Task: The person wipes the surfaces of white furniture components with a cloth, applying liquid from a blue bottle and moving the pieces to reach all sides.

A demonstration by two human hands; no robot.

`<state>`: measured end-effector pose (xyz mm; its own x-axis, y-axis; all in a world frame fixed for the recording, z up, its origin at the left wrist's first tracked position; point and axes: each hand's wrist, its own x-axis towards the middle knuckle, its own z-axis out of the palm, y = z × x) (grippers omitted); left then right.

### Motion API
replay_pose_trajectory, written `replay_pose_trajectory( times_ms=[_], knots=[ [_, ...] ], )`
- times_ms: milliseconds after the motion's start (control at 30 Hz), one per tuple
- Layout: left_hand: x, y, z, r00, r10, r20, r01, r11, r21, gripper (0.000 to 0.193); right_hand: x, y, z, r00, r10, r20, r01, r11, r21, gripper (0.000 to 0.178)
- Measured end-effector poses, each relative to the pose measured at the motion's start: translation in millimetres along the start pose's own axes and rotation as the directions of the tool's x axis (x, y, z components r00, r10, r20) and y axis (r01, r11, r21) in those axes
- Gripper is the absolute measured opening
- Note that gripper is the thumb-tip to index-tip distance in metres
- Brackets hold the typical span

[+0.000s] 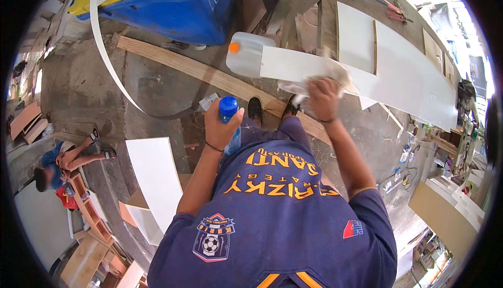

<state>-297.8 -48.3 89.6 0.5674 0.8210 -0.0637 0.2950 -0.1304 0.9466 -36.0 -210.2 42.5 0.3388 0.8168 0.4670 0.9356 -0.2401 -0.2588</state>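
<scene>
My left hand (221,127) is wrapped round a clear plastic bottle with a blue cap (228,106), held upright in front of my body. Over to the right, my right hand (323,98) grips a pale cloth (335,73), which is blurred by motion. The cloth lies against a long white board (290,64) and hides part of its surface. Beside the board's left end is a translucent jerrycan (251,57) with an orange cap.
A wooden plank (173,61) lies on the floor near my feet. A blue bin (194,10) with yellow trim stands at the upper left. White panels (403,63) rest at the right. Another person (65,157) sits at the far left. A white panel (153,173) stands left of me.
</scene>
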Motion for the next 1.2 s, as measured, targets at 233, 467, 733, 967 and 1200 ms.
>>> replay_pose_trajectory(
  times_ms=[233, 467, 733, 967, 1200],
  knots=[
    [6.7, 15.2, 6.4, 0.994, 0.105, 0.025, -0.106, 0.994, 0.035, 0.023, 15.9, -44.0, 37.0, 0.988, -0.063, 0.138, 0.065, 0.998, -0.007, 0.032],
    [8.9, 23.4, 12.2, 0.982, 0.176, 0.062, -0.181, 0.98, 0.088, 0.022, 40.5, -78.7, 55.0, 0.975, -0.046, 0.216, 0.02, 0.993, 0.12, 0.035],
    [-1.4, 12.7, 5.9, 0.995, 0.097, 0.026, -0.099, 0.993, 0.07, 0.022, 77.0, -70.6, 42.4, 0.915, -0.016, 0.403, -0.009, 0.998, 0.061, 0.052],
    [0.0, 14.5, 10.3, 0.993, 0.111, 0.05, -0.114, 0.992, 0.049, 0.023, 81.6, -65.4, 49.0, 0.92, 0.061, 0.387, -0.07, 0.997, 0.009, 0.061],
    [10.6, 5.1, 18.3, 0.997, 0.072, 0.028, -0.072, 0.997, -0.017, 0.024, 2.7, -32.9, 18.0, 0.936, 0.246, 0.25, -0.244, 0.969, -0.04, 0.061]
  ],
)
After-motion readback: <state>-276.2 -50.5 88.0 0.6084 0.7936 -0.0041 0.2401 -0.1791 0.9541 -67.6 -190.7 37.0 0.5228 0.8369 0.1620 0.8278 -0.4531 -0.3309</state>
